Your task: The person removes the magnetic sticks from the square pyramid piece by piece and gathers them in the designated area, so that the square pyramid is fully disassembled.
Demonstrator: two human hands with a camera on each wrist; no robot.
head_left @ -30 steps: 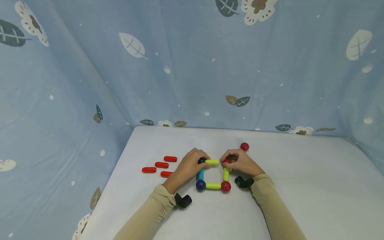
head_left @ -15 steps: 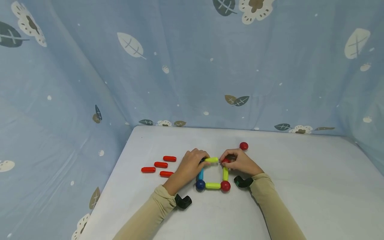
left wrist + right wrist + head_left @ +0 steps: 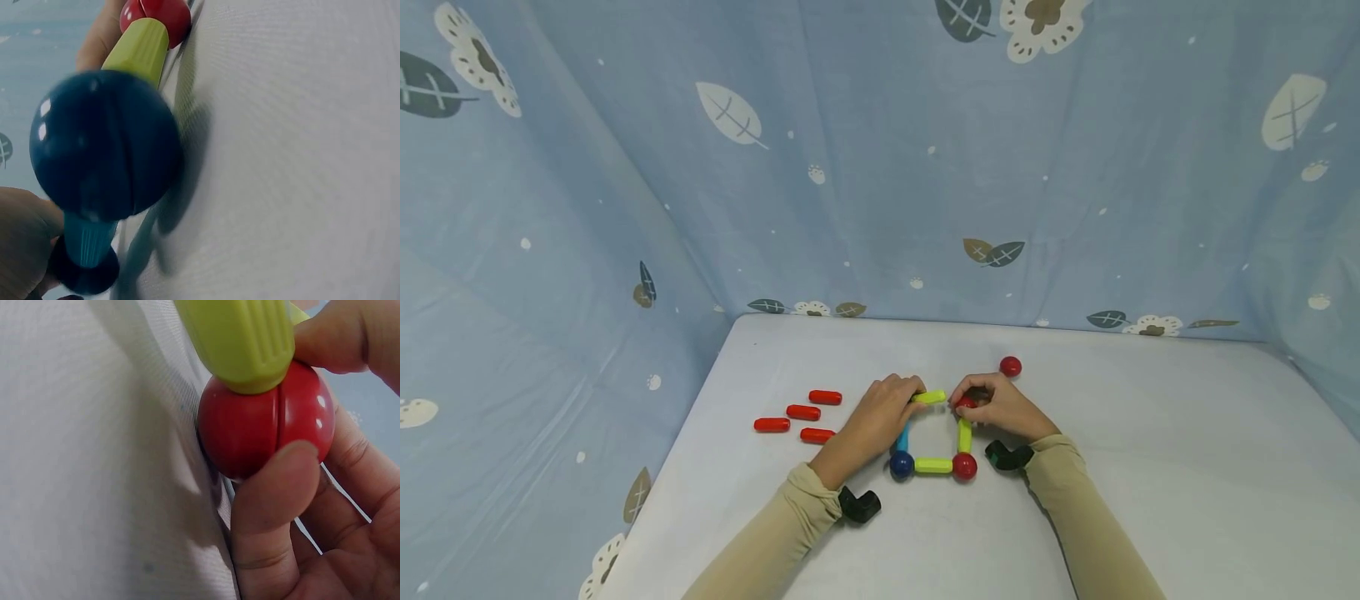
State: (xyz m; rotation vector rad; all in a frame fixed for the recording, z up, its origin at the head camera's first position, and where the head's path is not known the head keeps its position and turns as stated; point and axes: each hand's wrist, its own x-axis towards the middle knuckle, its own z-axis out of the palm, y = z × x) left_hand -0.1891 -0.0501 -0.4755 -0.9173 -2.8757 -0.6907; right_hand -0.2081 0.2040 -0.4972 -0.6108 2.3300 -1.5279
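My left hand (image 3: 877, 414) pinches one end of a yellow-green magnetic stick (image 3: 931, 397), whose free end tilts up to the right. Its fingers cover the dark blue ball (image 3: 94, 281) at the back left corner, which the left wrist view shows. My right hand (image 3: 1006, 407) holds the back right red ball (image 3: 244, 428) between thumb and fingers. A yellow-green stick (image 3: 965, 435) joins that ball to the front red ball (image 3: 965, 467). The front stick (image 3: 933, 465) runs to a dark blue ball (image 3: 902, 465), and a light blue stick (image 3: 902, 438) runs back from there.
Several loose red sticks (image 3: 803, 412) lie left of my left hand. Behind my right hand sits a loose red ball (image 3: 1011, 367). Black wrist pieces (image 3: 859, 505) show at both sleeves. A blue patterned cloth (image 3: 880, 192) hangs behind the white table (image 3: 1150, 433).
My left hand has shifted slightly, and the stick in it has tilted with its right end up. The back left blue ball has become hidden in the head view. My right hand stays in place.
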